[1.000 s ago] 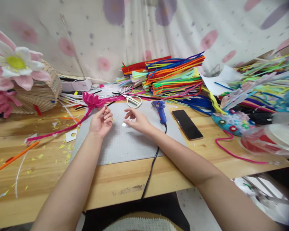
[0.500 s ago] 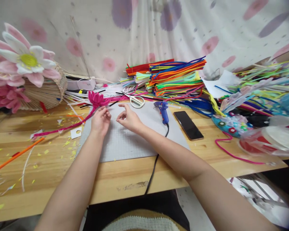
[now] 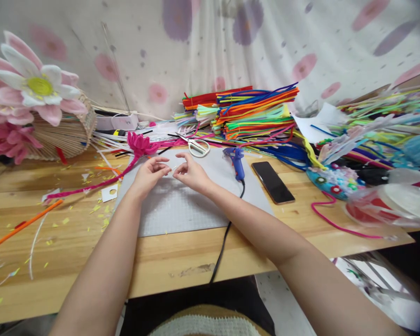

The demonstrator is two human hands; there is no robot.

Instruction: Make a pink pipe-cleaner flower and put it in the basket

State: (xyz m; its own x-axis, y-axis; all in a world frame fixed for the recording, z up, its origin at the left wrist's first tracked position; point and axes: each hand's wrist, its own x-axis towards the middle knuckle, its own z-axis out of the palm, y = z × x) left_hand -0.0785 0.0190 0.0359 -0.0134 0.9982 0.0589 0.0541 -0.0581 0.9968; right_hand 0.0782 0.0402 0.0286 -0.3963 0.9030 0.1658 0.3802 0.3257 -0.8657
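Observation:
Over the grey cutting mat (image 3: 196, 212), my two hands are close together with fingertips almost meeting. A thin, short white strand (image 3: 174, 168) shows between them, too small to name for sure. My left hand (image 3: 151, 175) pinches at its left end, thumb against the fingers. On the other side, my right hand (image 3: 192, 175) holds thumb and forefinger together at the strand, its other fingers curled. Just beyond my left hand lies a magenta pipe-cleaner flower (image 3: 140, 144) with a long fuzzy stem stretching left. White-handled scissors (image 3: 199, 148) rest behind my right hand.
A blue glue gun (image 3: 236, 163) with a black cord lies on the mat's right, beside a phone (image 3: 273, 182). Bundled pipe cleaners (image 3: 255, 112) are stacked behind. A flower bouquet (image 3: 38, 93) stands left; an orange pipe cleaner (image 3: 26, 224) and scraps lie below it.
My left hand has turned and moved slightly right, its fingers now reaching toward my right hand. The white strand has come into view between them. The flower and tools stay put.

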